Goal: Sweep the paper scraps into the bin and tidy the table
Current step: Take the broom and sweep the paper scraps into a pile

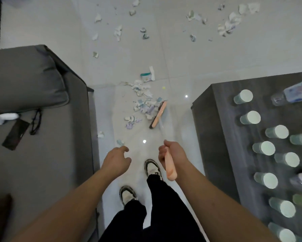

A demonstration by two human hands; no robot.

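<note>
My right hand (pixel 171 154) grips the pink handle of a broom (pixel 158 114), whose head rests on the white tiled floor between the sofa and the table. A pile of paper scraps (pixel 143 103) lies against the broom head's left side. More scraps (pixel 228 23) are scattered across the floor farther away. My left hand (pixel 116 162) hovers with relaxed, loosely curled fingers and holds nothing. No bin is in view.
A grey sofa (pixel 41 119) fills the left, with a black tag and cord on it. On the right, a dark wooden table (pixel 221 130) carries several upside-down cups (pixel 250 117) and plastic bottles (pixel 297 93). My feet stand in the narrow aisle.
</note>
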